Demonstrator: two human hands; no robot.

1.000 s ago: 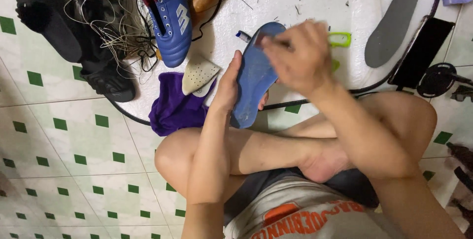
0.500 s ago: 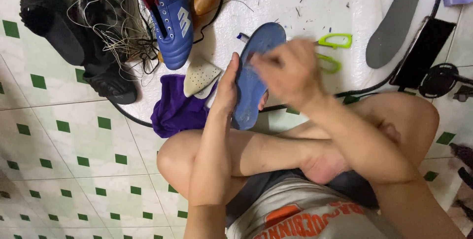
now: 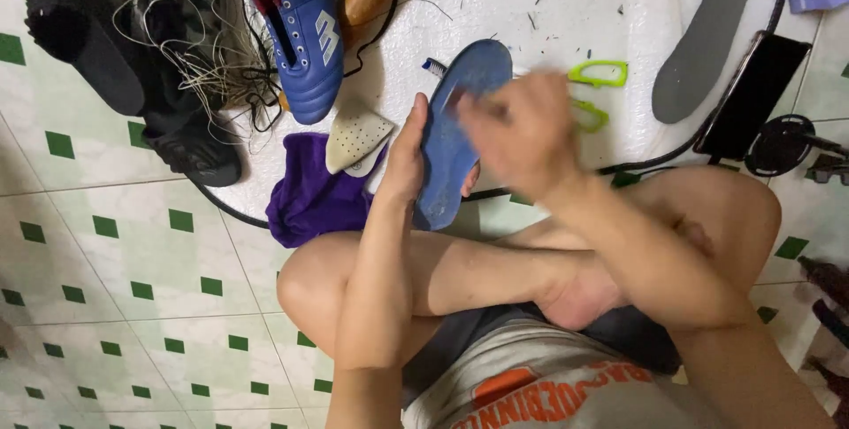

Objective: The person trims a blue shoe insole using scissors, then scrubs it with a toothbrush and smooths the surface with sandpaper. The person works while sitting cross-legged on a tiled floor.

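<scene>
Left hand point(image 3: 409, 162) still grasping blue insole point(image 3: 460, 133); right hand point(image 3: 522, 133) slid toward 6 o'clock along it, blurred, grip unclear.

Left hand point(image 3: 405, 164) gripping blue insole point(image 3: 455, 128) upright at its edge; right hand point(image 3: 522, 133), blurred, against its face. Blue shoe point(image 3: 305, 40) and green scissors point(image 3: 597, 84) near, on floor point(image 3: 106, 252).

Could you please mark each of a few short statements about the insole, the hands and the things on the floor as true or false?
1. The left hand holds the blue insole. True.
2. The right hand rests on the floor. False: it is at the insole, blurred.
3. A blue shoe lies beyond the insole. True.
4. The green-handled scissors are in the right hand. False: they lie on the floor.
</scene>
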